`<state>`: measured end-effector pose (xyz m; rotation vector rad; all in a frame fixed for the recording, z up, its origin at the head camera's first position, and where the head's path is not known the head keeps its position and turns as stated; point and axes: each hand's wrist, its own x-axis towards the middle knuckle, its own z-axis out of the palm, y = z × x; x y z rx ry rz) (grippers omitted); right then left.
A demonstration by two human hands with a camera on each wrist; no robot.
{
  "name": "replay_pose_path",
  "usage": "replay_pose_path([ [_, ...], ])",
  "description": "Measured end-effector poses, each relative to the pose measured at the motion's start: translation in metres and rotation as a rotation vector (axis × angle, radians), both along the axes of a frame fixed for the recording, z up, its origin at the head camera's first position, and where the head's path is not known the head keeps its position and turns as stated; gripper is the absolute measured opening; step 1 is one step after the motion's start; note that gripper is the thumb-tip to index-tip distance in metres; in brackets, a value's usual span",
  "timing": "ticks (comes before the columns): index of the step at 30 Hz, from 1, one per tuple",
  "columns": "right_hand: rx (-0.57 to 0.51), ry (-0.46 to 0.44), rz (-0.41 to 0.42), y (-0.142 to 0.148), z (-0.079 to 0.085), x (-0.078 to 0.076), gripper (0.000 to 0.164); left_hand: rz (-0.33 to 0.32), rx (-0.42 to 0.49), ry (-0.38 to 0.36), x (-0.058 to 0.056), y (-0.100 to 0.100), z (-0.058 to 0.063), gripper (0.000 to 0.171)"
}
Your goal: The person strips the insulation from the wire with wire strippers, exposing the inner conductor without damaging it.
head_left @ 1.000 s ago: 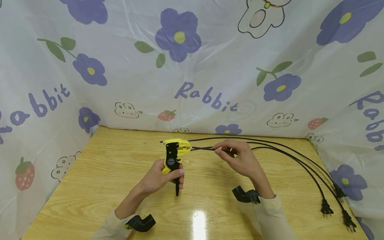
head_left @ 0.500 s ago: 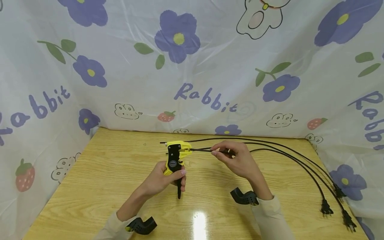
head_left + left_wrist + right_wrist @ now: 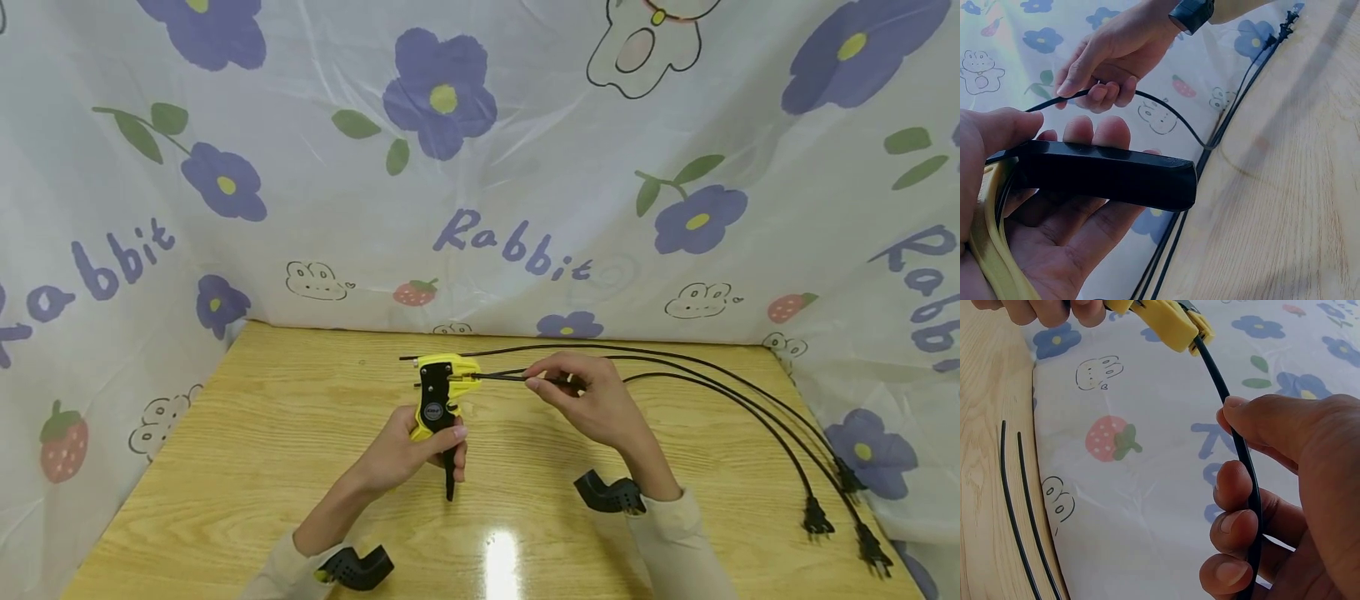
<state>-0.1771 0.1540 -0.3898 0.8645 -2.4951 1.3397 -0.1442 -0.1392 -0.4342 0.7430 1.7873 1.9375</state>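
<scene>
Where two loose cords lie behind the stripper, their free ends show just left of its head and rest on the table; that placing presumably leaves both within reach and out of the way.

Your left hand is clamped round the handles below the stripper's head, thumb across the front and fingers about the black handle. Judge this grip as chosen to steady the body upright, head away from you, with the fingers placed to squeeze. How firmly you press cannot be told.

The stripper is in your left hand, its mouth facing right. A third cord enters that mouth from the right; its tip is hidden inside, so insertion depth cannot be read.

Your right hand, apart from the left and right of the stripper, pinches this cord between thumb and fingers, with further fingers curled along it. Gripping so near the mouth probably limits bending: the span between hand and stripper is short and nearly straight.

Well to the right of the stripper, and nearer you than its head, three plugs lie on the table. The cords arc back towards them, a layout likely meant to prevent tangling.
</scene>
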Motion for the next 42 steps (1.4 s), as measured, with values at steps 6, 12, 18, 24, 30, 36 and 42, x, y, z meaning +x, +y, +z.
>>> replay_pose_path([
  [6, -0.001, 0.005, 0.007, -0.0014, 0.0013, 0.0005, 0.012, 0.002, 0.006, -0.003, 0.0015, -0.0002, -0.0009, 0.021],
  [12, -0.011, 0.013, 0.004, -0.0009, 0.0007, 0.0002, 0.012, 0.0, 0.004, -0.016, 0.0013, 0.0004, -0.001, 0.021],
  [18, -0.024, 0.018, 0.007, -0.0014, 0.0001, 0.0001, 0.012, -0.002, 0.002, -0.013, 0.0015, 0.0005, -0.0004, 0.021],
  [24, -0.031, 0.01, 0.015, -0.0037, 0.0002, 0.0007, 0.011, 0.004, 0.003, -0.016, 0.0021, 0.0013, 0.0004, 0.026],
  [30, -0.022, 0.007, 0.012, -0.0049, 0.0001, 0.0014, 0.011, -0.002, 0.009, -0.028, 0.0028, 0.0024, 0.0009, 0.022],
  [36, -0.026, 0.019, 0.013, -0.0044, -0.0009, 0.0011, 0.011, -0.004, 0.009, -0.034, 0.003, 0.003, 0.0018, 0.022],
  [42, -0.037, 0.03, 0.028, -0.0047, -0.0017, 0.0004, 0.013, -0.017, 0.01, -0.033, 0.003, 0.0033, 0.002, 0.022],
])
